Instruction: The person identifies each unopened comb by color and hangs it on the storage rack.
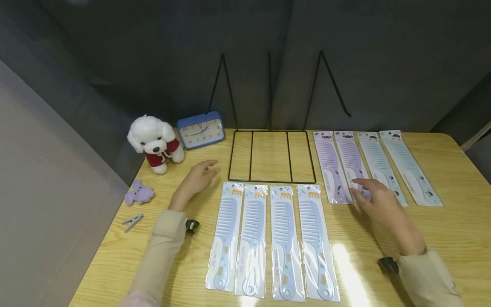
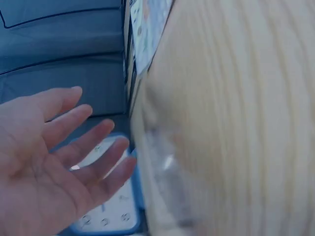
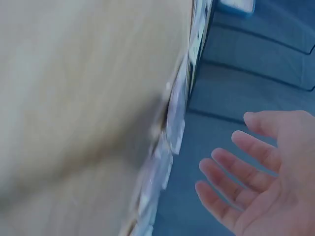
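Counted eight combs on the desk (image 1: 460, 221), each in a clear packet with a picture printed at the top.

Listed first four blue combs (image 1: 284, 226), laid side by side at the centre front, teeth to the left, holed ends toward the near edge. Noted a yellow-haired figure atop each packet, small brown motifs along the handles and a column of print beside each handle, too fine to read.

Listed next two purple combs (image 1: 328, 164), just right of the rack (image 1: 270, 130), with dark-haired figures at the top; could not make out the lettering.

Entered two green combs (image 1: 402, 164) to the right of the purple pair, likewise printed with dark-haired figures.

Recorded the rack as black wire, base flat on the desk behind the blue row, uprights rising against a dark backdrop (image 1: 345, 25).

Found the left hand (image 1: 197, 177) over the desk, between the clock (image 1: 201, 130) and the blue row, spread, fingers apart, gripping nothing. Found the right hand (image 1: 377, 202) above the lower part of the inner green comb and second purple one, also spread, fingers slightly bent, holding nothing.

Read hour numerals on the blue-cased clock, 12 at the top, 9 at the left.

Added a plush dog (image 1: 155, 143) in a red top, beside the clock; a purple soft piece (image 1: 139, 194), near the left edge; a grey clip (image 1: 132, 222), just in front.
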A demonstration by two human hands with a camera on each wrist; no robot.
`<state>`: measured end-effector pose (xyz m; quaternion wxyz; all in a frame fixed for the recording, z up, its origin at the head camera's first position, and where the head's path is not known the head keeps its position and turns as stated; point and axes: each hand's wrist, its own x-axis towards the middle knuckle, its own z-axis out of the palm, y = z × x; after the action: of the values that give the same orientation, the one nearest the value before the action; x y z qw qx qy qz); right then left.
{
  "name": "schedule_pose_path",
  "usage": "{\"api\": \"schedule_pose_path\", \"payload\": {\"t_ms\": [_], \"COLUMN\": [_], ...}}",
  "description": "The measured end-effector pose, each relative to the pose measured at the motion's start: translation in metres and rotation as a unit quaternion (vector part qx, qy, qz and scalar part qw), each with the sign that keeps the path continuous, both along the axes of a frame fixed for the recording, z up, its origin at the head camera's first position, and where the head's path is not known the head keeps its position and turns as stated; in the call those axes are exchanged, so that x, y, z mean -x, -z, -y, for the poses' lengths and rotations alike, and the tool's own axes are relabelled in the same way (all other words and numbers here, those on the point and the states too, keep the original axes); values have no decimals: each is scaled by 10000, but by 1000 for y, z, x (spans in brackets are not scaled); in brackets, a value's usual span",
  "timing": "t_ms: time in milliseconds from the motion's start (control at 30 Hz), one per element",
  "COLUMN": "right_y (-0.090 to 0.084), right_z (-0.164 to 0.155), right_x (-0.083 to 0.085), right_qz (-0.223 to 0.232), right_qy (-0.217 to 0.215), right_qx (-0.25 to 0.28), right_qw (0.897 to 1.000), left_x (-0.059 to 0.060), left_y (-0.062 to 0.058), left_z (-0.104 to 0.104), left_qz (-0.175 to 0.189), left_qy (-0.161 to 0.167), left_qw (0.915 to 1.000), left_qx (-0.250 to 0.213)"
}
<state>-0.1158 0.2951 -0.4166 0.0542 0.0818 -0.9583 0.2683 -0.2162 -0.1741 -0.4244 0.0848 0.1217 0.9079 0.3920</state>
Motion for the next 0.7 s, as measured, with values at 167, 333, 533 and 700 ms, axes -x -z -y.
{"api": "schedule_pose_path", "payload": {"t_ms": [167,333,533,700], "right_y": [6,11,15,17], "right_z": [11,30,59,81], "right_x": [-9,-23,-46,-60], "right_qz": [117,693,930,938], "right_qy": [-304,-646,-985,-782], "right_qx": [412,698,547,265], "right_qw": [9986,9931,9893,9922], "left_x": [11,22,30,34], "left_y": [12,24,33,35], "left_z": [-5,-9,-10,-9], "left_qz": [133,337,513,596], "left_qy": [661,1020,1057,989], "left_qw": [9970,9924,9918,9919], "left_qx": [-368,-601,-496,-536]}}
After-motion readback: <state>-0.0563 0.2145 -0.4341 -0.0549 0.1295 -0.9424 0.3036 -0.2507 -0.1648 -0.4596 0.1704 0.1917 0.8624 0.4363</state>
